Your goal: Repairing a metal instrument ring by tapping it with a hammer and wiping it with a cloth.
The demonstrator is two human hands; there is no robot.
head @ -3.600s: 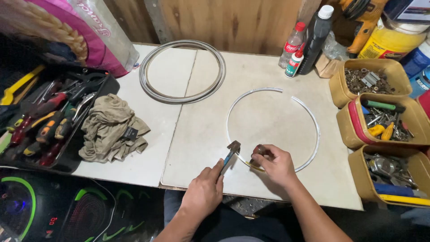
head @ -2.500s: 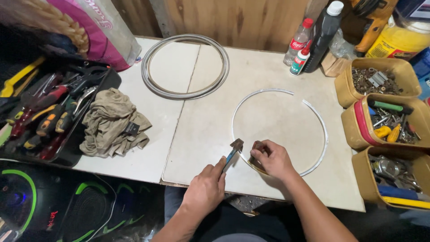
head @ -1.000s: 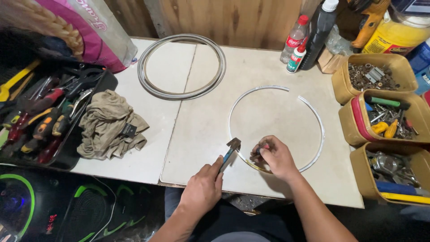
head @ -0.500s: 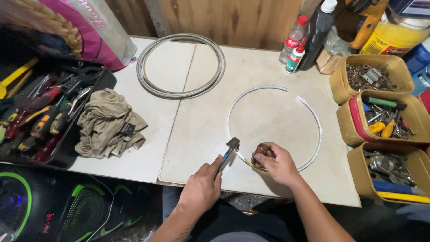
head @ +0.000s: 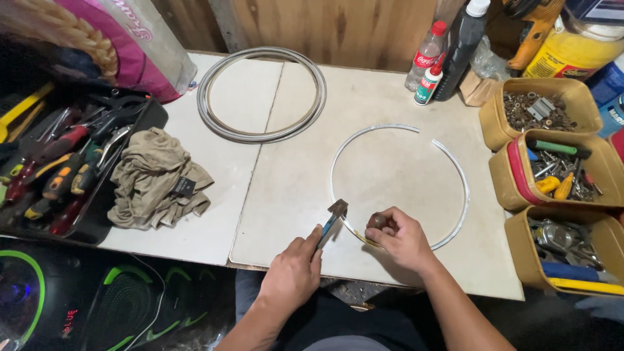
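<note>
On the pale counter (head: 292, 195), a thin metal ring (head: 398, 186) lies flat, gapped up top; your left hand (head: 294, 273) grips pliers (head: 331, 218), right hand (head: 402, 237) pinches the ring's near edge

Bright, even overhead light falls on the white tabletop (head: 390, 175), which shows in sharp focus with soft, short shadows; below its near edge the scene sinks into darkness, with wide-angle bending toward the corners.
</note>
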